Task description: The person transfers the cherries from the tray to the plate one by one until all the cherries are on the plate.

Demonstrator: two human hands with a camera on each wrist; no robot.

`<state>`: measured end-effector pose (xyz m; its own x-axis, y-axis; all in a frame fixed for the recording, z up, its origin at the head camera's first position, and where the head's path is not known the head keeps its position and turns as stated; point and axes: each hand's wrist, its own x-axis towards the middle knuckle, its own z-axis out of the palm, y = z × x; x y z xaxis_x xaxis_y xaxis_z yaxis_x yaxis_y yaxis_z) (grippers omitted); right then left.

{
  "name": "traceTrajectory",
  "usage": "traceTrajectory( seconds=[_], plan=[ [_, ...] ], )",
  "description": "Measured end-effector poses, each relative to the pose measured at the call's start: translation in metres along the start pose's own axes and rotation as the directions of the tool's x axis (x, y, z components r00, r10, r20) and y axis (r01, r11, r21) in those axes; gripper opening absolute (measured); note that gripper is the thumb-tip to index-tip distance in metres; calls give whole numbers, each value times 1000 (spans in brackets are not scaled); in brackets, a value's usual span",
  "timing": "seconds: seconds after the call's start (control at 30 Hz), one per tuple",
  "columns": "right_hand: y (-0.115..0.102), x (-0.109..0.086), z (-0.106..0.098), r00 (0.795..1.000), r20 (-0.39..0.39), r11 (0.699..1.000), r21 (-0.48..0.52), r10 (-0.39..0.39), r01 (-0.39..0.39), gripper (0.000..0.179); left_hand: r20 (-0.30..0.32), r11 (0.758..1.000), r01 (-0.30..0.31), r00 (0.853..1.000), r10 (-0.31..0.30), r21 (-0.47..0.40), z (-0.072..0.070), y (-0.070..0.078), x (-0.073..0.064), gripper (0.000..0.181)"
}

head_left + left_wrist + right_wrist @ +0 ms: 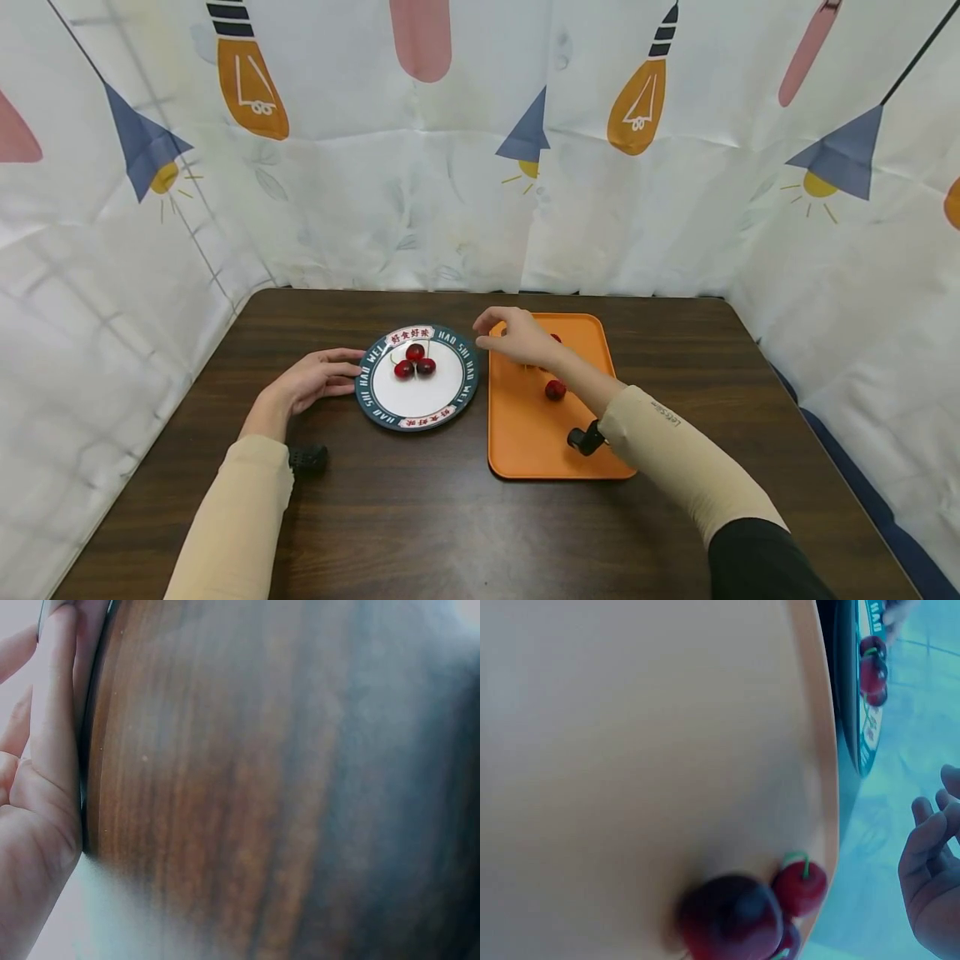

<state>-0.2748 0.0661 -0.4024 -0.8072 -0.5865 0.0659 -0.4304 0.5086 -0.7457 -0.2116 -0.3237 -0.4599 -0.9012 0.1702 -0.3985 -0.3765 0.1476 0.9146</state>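
My left hand rests at the left rim of a round plate with a dark patterned border, its fingers fairly straight against the edge. Three dark red cherries sit together on the plate's white middle. Over the gap between the plate and an orange tray, my right hand hovers with loosely bent fingers; nothing shows between them. On the tray lies a cherry, and others are partly hidden behind the right hand and forearm. The right wrist view shows a large dark cherry beside a stemmed cherry.
Plate and tray stand side by side on a dark wooden table. A printed cloth curtain hangs behind and along the sides. A small black wrist camera hangs over the tray below the right forearm.
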Motion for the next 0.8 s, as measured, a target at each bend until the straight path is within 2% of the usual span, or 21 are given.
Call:
traceTrajectory(
  seconds=[0.17, 0.33, 0.57, 0.8],
  plan=[
    [11, -12, -11, 1000, -24, 999, 36, -3, 4, 23, -3, 1000, 1, 1000, -1, 4, 1, 0, -1, 62],
    [22, -23, -22, 999, -41, 996, 86, 35, -32, 28, -2, 1000, 2, 1000, -2, 9, 0, 0, -1, 63],
    [32, -38, -33, 995, -39, 989, 117, 94, -89, 31, 3, 1000, 1, 1000, -1, 11, -1, 0, -1, 64],
    [41, -51, -42, 994, -54, 989, 121, 97, -90, 31, 5, 1000, 2, 1000, -2, 3, 0, 0, 0, 63]
  ],
)
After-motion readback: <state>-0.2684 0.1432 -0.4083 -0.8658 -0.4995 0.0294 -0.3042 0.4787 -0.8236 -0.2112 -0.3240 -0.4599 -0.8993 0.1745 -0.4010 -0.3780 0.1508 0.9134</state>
